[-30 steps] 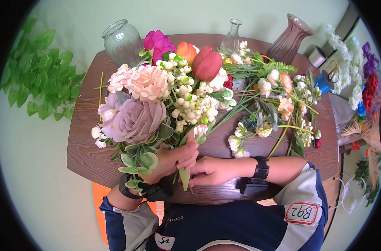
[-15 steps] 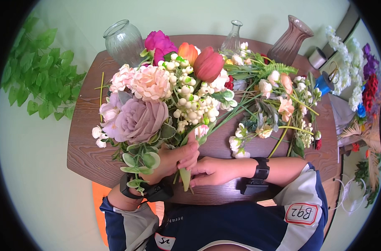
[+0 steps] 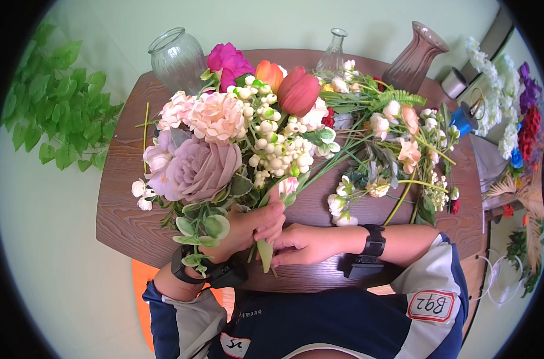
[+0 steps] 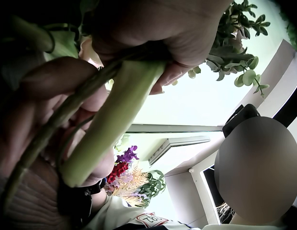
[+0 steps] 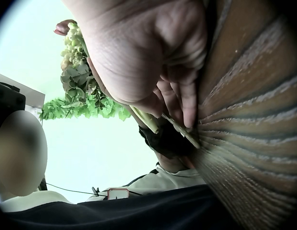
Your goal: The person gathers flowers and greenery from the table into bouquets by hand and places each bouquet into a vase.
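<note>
A mixed bouquet of pink, mauve, orange and red blooms with cream berries leans over the table's left half. My left hand grips its gathered stems just beneath the flowers. Below it, my right hand has thumb and fingers curled around the lower stems. In the left wrist view a thick pale green stem and a thin brown-green one run down between the hands. Two cut ends, one a pale green stem, stick out by the right hand in the right wrist view.
Loose flowers cover the right part of the wooden table. Along its back edge stand a round glass vase, a small clear bottle and a tall brownish vase. A blue spool sits at the right edge.
The bouquet's blooms have shifted very slightly to the right. Both hands have kept nearly the same place and hold.
</note>
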`<action>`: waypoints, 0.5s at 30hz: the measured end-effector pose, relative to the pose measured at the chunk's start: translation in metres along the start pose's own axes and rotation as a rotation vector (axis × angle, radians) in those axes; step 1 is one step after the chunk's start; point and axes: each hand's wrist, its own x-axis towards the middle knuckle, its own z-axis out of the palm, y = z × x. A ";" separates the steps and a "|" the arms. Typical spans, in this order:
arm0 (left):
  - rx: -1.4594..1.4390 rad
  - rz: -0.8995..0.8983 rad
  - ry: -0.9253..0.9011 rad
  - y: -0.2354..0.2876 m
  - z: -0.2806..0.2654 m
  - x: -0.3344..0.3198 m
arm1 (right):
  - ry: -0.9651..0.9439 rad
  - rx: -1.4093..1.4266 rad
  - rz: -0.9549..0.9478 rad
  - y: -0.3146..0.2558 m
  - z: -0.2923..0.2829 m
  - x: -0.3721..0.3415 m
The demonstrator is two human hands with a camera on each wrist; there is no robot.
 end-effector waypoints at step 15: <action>-0.029 -0.004 -0.002 -0.002 -0.002 0.001 | -0.006 -0.004 -0.038 0.005 0.001 0.001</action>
